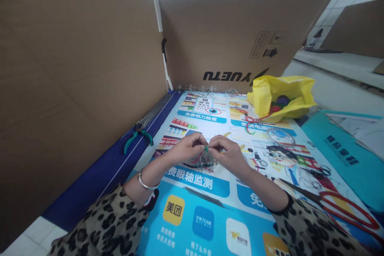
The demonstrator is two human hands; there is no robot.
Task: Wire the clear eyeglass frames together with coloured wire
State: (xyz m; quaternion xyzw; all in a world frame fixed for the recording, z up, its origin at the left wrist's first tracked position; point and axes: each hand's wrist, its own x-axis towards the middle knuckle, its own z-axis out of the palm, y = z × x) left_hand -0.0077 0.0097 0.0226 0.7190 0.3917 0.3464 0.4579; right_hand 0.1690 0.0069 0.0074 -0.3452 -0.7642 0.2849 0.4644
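Note:
My left hand (189, 147) and my right hand (226, 154) meet above the middle of the printed sheet, fingertips almost touching. Both pinch a thin green strand (206, 149), its ends hidden by the fingers. Just below the fingertips is a small wire piece (207, 162) of thin silvery loops with some red on it. Whether the wire piece hangs from the strand or rests on the sheet, I cannot tell.
Green-handled pliers (138, 138) lie left beside thin wires. Large red-handled scissors (333, 204) and small black scissors (321, 172) lie right. A yellow bag (261, 96) holds coloured balls. A clear ring (281, 137) lies before it. Cardboard walls (234, 36) stand behind and left.

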